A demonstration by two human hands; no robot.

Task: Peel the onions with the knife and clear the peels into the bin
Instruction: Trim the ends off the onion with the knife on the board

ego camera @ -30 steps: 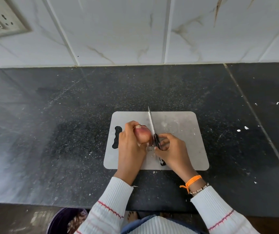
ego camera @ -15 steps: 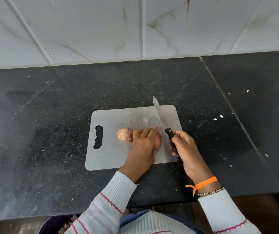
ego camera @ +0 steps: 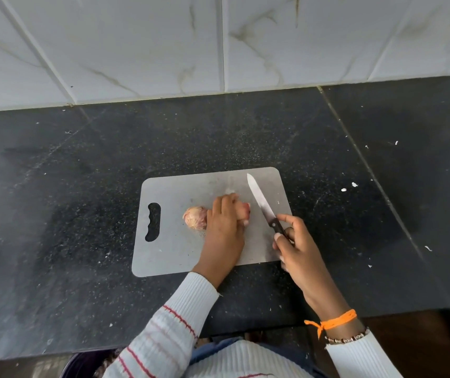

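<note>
A grey cutting board is laid on the dark desk, near its front edge and about midway along it, with its handle slot toward the left. Near the middle of the board an onion is held down by the left hand; the fingers of this grip are curled over the onion, so that only its left end with pale papery skin and a small reddish part on the right are seen. The knife is held by the right hand above the right part of the board. Its black handle is pinched between the thumb and the curled fingers, and the blade is pointed toward the board's far edge, just beside the onion but apart from it. Small white flecks are scattered on the desk to the right of the board. At the bottom of the view, below the front edge of the desk, the rim of a dark bin is partly seen.
</note>
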